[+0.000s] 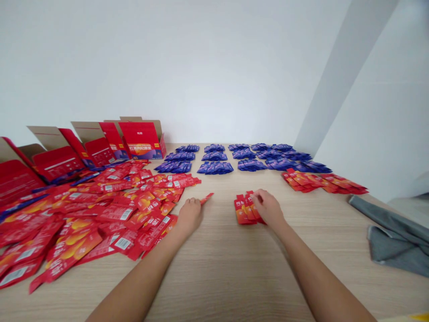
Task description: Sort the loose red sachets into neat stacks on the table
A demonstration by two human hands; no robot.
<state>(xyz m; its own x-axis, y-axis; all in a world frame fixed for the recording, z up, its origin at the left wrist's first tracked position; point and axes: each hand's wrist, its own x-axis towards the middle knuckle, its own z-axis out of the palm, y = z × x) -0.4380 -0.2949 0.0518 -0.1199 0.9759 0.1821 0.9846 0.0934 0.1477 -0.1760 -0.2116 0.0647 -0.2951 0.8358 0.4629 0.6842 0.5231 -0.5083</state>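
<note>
My left hand (189,214) is closed on a red sachet (207,198) that sticks out to the right of its fingers, at the right edge of a big loose heap of red sachets (83,214). My right hand (267,206) rests with curled fingers on a small fanned stack of red sachets (244,209) in the middle of the wooden table (221,268).
Several open red cartons (140,139) stand along the back left. Bundles of blue sachets (214,167) lie in rows at the back. A row of red sachet stacks (323,181) sits at the right. A grey cloth (395,235) lies on the table's right edge.
</note>
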